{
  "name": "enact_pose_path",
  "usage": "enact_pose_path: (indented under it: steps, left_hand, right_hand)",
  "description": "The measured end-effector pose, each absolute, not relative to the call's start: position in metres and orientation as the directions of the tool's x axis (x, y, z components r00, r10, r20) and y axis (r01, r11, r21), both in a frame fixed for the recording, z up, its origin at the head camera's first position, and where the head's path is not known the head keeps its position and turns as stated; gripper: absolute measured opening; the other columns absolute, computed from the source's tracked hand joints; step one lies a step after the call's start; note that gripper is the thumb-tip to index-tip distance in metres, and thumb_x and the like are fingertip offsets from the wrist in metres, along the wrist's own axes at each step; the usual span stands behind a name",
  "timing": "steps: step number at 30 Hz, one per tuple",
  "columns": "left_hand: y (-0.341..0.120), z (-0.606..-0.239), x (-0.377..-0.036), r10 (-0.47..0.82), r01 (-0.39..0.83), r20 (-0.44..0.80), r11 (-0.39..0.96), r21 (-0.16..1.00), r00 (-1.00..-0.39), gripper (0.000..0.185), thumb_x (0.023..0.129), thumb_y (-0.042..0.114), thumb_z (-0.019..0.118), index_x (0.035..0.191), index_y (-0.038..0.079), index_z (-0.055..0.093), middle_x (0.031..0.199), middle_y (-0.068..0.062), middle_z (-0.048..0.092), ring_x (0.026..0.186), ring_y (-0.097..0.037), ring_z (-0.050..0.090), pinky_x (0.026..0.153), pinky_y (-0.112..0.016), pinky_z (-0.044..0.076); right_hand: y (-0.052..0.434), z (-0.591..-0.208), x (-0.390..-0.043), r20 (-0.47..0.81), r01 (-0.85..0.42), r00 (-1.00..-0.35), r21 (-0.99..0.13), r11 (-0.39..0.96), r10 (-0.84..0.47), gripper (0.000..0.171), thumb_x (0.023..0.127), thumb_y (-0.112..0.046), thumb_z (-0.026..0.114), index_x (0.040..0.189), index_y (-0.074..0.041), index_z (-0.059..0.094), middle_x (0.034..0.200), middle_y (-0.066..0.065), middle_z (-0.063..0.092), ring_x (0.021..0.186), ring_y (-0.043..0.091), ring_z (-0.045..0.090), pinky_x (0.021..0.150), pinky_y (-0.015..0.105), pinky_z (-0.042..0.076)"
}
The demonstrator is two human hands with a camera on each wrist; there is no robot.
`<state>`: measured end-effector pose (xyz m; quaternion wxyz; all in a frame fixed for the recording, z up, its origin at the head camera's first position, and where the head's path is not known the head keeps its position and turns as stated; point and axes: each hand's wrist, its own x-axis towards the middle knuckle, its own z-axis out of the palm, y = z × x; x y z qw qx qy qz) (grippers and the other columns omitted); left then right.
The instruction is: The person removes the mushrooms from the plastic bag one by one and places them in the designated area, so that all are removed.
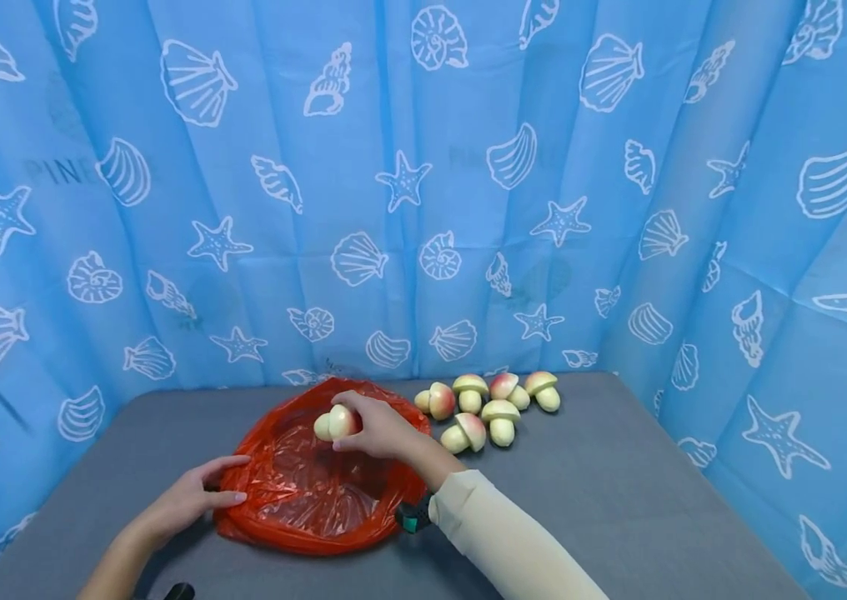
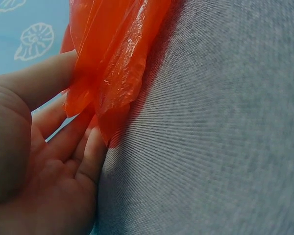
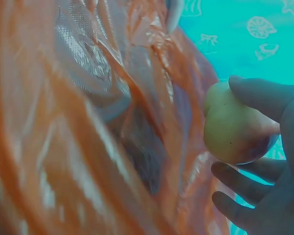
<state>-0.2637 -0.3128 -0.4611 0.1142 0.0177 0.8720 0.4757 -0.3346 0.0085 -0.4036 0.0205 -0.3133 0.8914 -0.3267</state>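
Note:
An orange-red plastic bag (image 1: 318, 483) lies open on the grey table (image 1: 618, 500). My right hand (image 1: 374, 425) grips a pale toy mushroom (image 1: 335, 423) just above the bag's mouth; in the right wrist view the mushroom (image 3: 232, 129) sits between thumb and fingers with the bag (image 3: 88, 122) filling the frame. My left hand (image 1: 198, 496) pinches the bag's left edge between thumb and fingers; the left wrist view shows the bag's crumpled edge (image 2: 112, 63) held against the fingers (image 2: 83, 147).
Several more toy mushrooms (image 1: 487, 404) with pink and green caps lie in a cluster at the back of the table, right of the bag. A blue seashell-print curtain (image 1: 423, 183) encloses the table on three sides. A small teal object (image 1: 412, 518) sits by my right sleeve.

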Motion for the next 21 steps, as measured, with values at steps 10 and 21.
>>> enact_pose_path:
  steps: [10,21]
  left_hand:
    - [-0.308,-0.459,-0.261,0.110,-0.066,-0.157,0.574,0.816,-0.981,0.069,0.086,0.034,0.073,0.142,0.001,0.046,0.123,-0.017,0.055,0.100,-0.027,0.052,0.075,-0.036,0.045]
    - [-0.306,-0.456,-0.259,0.130,0.034,-0.076,0.685,0.728,-0.989,0.067,0.084,0.033,0.075,0.136,0.000,0.051,0.121,-0.020,0.058,0.101,-0.030,0.056,0.079,-0.043,0.047]
  right_hand:
    - [0.058,-0.391,-0.330,0.273,-0.541,-0.816,-0.671,0.507,-0.510,0.063,0.084,-0.026,0.078,0.140,-0.019,0.049,0.127,0.000,0.058,0.105,0.015,0.057,0.088,0.033,0.049]
    - [0.127,-0.391,-0.320,0.463,-0.569,-0.822,-0.642,0.514,-0.332,0.064,0.082,-0.019,0.079,0.140,-0.013,0.051,0.130,0.009,0.055,0.094,0.021,0.056,0.076,0.038,0.051]
